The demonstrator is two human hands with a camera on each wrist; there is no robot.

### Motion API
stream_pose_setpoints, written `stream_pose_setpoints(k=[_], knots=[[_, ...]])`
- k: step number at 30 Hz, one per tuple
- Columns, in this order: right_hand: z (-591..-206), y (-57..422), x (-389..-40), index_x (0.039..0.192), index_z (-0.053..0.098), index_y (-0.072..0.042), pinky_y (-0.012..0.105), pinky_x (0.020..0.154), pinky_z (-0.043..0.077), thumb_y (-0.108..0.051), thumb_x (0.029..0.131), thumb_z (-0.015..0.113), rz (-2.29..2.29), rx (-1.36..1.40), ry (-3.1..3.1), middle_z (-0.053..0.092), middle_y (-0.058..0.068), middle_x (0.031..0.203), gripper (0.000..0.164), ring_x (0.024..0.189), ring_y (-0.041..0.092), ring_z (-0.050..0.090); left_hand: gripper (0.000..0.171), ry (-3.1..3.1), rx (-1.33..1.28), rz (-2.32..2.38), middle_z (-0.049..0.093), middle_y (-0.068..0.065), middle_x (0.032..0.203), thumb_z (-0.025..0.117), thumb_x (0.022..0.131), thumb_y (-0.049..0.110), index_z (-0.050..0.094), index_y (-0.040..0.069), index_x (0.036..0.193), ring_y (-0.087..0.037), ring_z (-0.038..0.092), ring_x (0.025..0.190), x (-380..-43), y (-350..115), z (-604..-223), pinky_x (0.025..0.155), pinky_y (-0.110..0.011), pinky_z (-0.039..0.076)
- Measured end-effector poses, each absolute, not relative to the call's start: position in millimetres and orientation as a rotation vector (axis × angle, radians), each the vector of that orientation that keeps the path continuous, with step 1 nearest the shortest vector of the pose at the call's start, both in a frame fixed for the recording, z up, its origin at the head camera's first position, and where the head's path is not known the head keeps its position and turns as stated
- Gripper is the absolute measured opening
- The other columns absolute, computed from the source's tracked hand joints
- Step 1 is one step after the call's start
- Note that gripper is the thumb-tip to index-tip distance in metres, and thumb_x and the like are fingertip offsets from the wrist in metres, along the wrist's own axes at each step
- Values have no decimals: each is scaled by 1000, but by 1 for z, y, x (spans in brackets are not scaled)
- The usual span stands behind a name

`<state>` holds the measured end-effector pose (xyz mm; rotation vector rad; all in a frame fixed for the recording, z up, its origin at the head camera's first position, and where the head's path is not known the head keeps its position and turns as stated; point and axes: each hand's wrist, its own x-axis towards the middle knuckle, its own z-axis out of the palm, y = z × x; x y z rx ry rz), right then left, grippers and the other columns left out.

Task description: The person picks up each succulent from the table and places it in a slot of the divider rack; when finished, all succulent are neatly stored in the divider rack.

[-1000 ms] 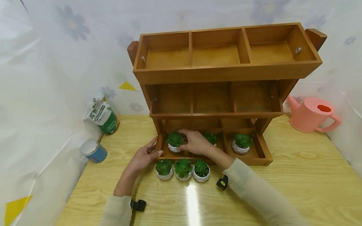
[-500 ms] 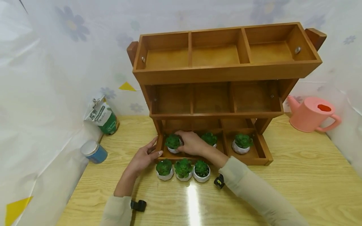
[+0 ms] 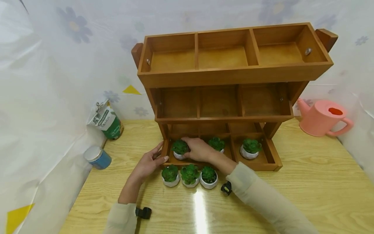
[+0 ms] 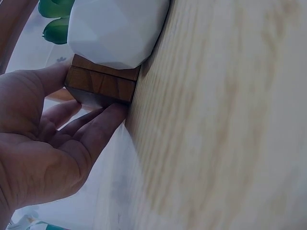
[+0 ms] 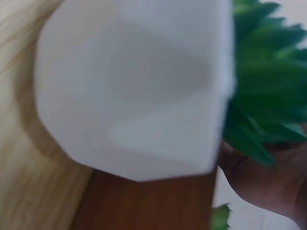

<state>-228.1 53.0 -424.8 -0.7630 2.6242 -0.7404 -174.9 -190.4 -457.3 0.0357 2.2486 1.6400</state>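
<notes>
My right hand [image 3: 200,150] holds a small potted succulent [image 3: 179,148] in the bottom tier's left compartment of a wooden shelf [image 3: 228,75]. My left hand [image 3: 148,165] grips that tier's front left corner [image 4: 103,86] between thumb and fingers. Two more succulents stand in the bottom tier, one in the middle compartment [image 3: 217,143] partly behind my right hand, one at the right [image 3: 250,149]. Before the shelf stand three succulents in white faceted pots: left [image 3: 170,175], middle [image 3: 190,175] and right [image 3: 208,177]. A white pot [image 5: 129,91] fills much of the right wrist view.
A pink watering can [image 3: 321,118] stands right of the shelf. To the left are a green-and-white clipped pouch [image 3: 108,122] and a blue jar with a silver lid [image 3: 97,157]. The upper tiers overhang the bottom one. A light wood table [image 3: 315,182] bears everything.
My right hand and the succulent in it have shifted slightly left and toward the front within the compartment. My left hand has stayed at the shelf corner.
</notes>
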Motion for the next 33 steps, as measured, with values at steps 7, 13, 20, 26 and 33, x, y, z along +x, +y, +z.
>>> stream_pose_setpoints(k=[7, 13, 20, 26, 33], knots=[[-408, 78, -221, 158, 38, -8, 47, 106, 51, -30, 97, 71, -862, -819, 2586, 52, 12, 153, 73, 132, 29, 59, 75, 2253, 57, 1631, 29, -19, 165, 65, 101, 31, 22, 32, 162, -38, 26, 154, -177, -188, -457, 118, -55, 37], [-396, 108, -203, 153, 47, -15, 46, 102, 54, -31, 97, 71, -1091, -832, 2557, 57, 9, 148, 63, 127, 29, 63, 74, 2261, 61, 1621, 28, -19, 165, 64, 102, 30, 22, 31, 163, -39, 23, 155, -177, -189, -455, 119, -56, 35], [-388, 141, -176, 147, 56, -19, 42, 99, 56, -34, 97, 71, -1228, -820, 2530, 65, 9, 139, 55, 121, 29, 66, 75, 2269, 65, 1605, 27, -18, 166, 64, 101, 34, 22, 34, 162, -38, 22, 155, -177, -188, -454, 119, -56, 34], [-392, 158, -164, 144, 58, -16, 42, 98, 57, -31, 96, 72, -1322, -819, 2503, 67, 10, 135, 52, 120, 30, 68, 73, 2297, 23, 1578, 30, -15, 165, 65, 101, 34, 23, 37, 161, -35, 29, 154, -176, -191, -454, 117, -54, 39], [-399, 177, -154, 143, 59, -13, 29, 97, 56, -31, 98, 68, -1369, -788, 2476, 68, 9, 134, 49, 121, 32, 66, 74, 2293, 33, 1590, 29, -18, 165, 64, 102, 30, 22, 32, 162, -37, 32, 152, -172, -188, -452, 114, -52, 43]])
